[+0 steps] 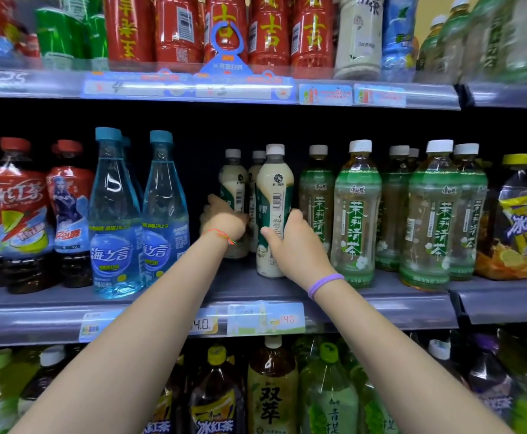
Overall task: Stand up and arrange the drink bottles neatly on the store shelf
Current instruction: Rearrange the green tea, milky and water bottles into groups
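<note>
Right hand (290,242): we have it wrapped round the lower body of the front milk tea bottle (274,211), centre of the frame, upright at the front edge of the middle shelf (381,296).
Left hand (224,222): we curl it round the back milk tea bottle (232,189), just left of centre, set deeper in.
Handling: we judge these full plastic bottles fairly heavy, stiff, with slick labels.
Hold: we would grip mid-body, below the shoulder.

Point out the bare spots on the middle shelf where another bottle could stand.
Bare grey shelf shows in front of the cream milk-tea bottles, between the clear blue water bottles and green jasmine tea bottles. Elsewhere the bottles stand packed.
</note>
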A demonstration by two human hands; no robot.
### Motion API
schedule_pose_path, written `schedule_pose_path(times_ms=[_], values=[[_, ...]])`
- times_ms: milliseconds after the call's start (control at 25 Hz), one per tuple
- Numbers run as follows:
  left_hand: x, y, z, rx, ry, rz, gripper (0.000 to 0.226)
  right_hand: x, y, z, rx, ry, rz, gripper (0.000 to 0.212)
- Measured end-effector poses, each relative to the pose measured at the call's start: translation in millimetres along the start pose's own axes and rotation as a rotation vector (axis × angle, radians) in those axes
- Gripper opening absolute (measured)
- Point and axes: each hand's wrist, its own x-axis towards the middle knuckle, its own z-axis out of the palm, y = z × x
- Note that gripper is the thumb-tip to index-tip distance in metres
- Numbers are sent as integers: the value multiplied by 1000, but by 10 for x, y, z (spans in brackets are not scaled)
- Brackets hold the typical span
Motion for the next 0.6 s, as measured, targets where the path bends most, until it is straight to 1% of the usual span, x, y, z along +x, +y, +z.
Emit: schedule_pose_path(times_ms=[80, 200, 240, 320, 400, 440, 520, 600], values=[[-26, -5, -11, 8, -46, 33, 68, -12, 5, 4, -20, 3, -15, 43], [-208, 1, -133, 137, -35, 128, 52, -25, -7, -10, -14, -13, -15, 45], [-311, -16, -179, 166, -37, 177, 50, -35, -14, -33, 3, -32, -10, 46], [-532, -95, -258, 152, -29, 258, 56, -84, -37, -97, 72, -76, -1, 44], [-712, -213, -318, 91, 38, 326, 66, -177, -85, -165, 179, -110, -11, 40], [-780, -261, -345, 34, 77, 353, 67, -238, -124, -180, 245, -121, -19, 39], [-897, -307, -392, -157, 127, 400, 62, -366, -243, -182, 343, -129, -56, 37], [-998, -315, -421, -308, 182, 507, 60, -425, -346, -94, 394, -146, -104, 34]])
